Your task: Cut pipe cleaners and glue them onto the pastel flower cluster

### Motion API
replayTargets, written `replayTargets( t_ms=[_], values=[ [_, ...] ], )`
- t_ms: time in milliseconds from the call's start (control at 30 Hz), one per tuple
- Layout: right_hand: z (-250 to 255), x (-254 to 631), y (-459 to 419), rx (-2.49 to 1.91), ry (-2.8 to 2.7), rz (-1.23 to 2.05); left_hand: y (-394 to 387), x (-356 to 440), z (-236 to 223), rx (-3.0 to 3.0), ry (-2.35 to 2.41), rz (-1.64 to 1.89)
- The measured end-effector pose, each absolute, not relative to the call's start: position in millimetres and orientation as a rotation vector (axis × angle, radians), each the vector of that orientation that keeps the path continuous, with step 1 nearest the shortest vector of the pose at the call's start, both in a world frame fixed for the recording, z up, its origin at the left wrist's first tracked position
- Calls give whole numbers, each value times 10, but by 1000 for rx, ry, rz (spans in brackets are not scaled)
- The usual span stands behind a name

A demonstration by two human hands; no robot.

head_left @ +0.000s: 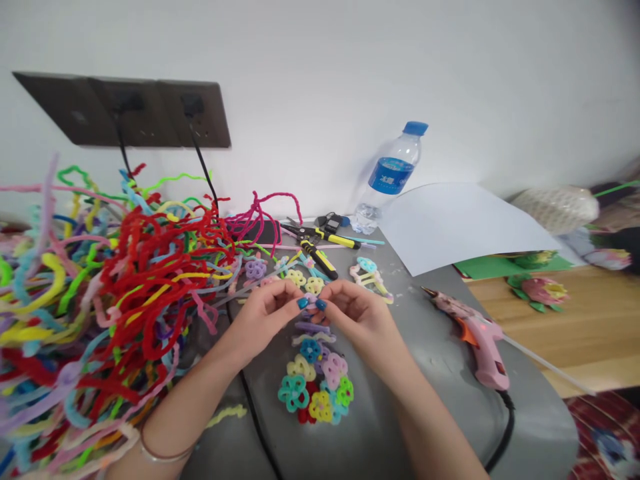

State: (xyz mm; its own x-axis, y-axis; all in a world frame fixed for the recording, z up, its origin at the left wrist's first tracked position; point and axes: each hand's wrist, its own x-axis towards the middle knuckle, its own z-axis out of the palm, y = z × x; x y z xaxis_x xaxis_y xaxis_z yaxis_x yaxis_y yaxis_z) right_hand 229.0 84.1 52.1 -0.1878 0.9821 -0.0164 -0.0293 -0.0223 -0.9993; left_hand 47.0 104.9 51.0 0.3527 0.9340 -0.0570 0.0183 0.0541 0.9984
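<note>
My left hand [273, 310] and my right hand [349, 308] meet over the middle of the table, both closed in a pinch. Between their fingertips is a small pale-purple pipe cleaner piece [311, 300], largely hidden by the fingers. Just below lie a few short purple and white pipe cleaner lengths [313, 328]. Nearer to me sits a cluster of looped pipe cleaner flowers [320, 403] in teal, yellow, pink, green and blue. More small flowers, among them a purple one [255, 269], lie beyond my hands.
A tangled heap of pipe cleaners [165, 280] covers the left side. Yellow-black pliers [320, 257] and a tilted water bottle [387, 177] are at the back. A pink glue gun [475, 337] lies right, beside white paper [450, 223]. A black cable [253, 407] crosses the table.
</note>
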Motion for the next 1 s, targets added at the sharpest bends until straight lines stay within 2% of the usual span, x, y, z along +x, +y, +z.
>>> replayTargets(
  t_ms=[167, 367, 600, 1000],
  values=[
    [558, 2292, 813, -1124, -1410, 1269, 1049, 464, 496, 1303, 967, 900],
    [556, 2307, 777, -1145, -1671, 856, 1048, 459, 498, 1373, 970, 911],
    [500, 2367, 730, -1040, -1858, 614, 1018, 485, 507, 1447, 992, 936],
    [483, 2429, 581, -1174, -1590, 714, 1000, 464, 448, 1788, 1044, 1098]
  ],
)
